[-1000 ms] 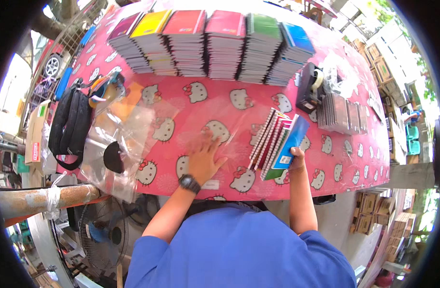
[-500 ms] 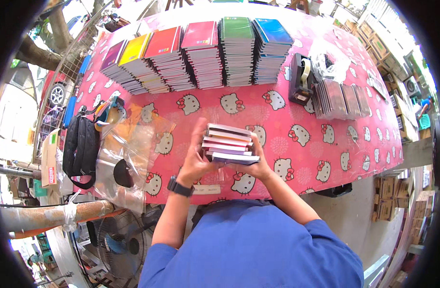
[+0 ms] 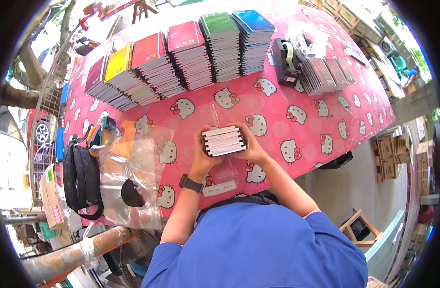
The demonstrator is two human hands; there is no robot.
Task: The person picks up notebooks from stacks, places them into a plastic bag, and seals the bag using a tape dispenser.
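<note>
Notebook bundle [image 3: 224, 140]: a small stack of thin books, white page edges turned toward the camera, dark cover on top. It is held just above the near middle of the worktop [image 3: 297, 96], which is covered with a pink cloth printed with white cat faces.

Open room: a bare band of cloth is seen between the bundle and the row of stacked notebooks [image 3: 181, 57] along the far edge; more bare cloth lies to the right, up to the worktop's rounded right edge. The near edge runs just below the hands, with a white label strip [image 3: 219, 188] lying close to it. To the left, the room is taken up by clear plastic bags [image 3: 133, 177] and a black shoulder bag [image 3: 81, 180]. A black tape dispenser [image 3: 285, 60] and a row of dark flat packs [image 3: 325, 74] are set well apart at the far right.

Left hand [image 3: 204, 154]: forearm raised from the lower edge, a black wristwatch [image 3: 190, 183] worn at the wrist. The fingers are curled and pressed against the bundle's left end.

Right hand [image 3: 252, 145]: forearm angled in from the lower right. The fingers are wrapped over the bundle's right end and top corner, clamping it against the left hand.
</note>
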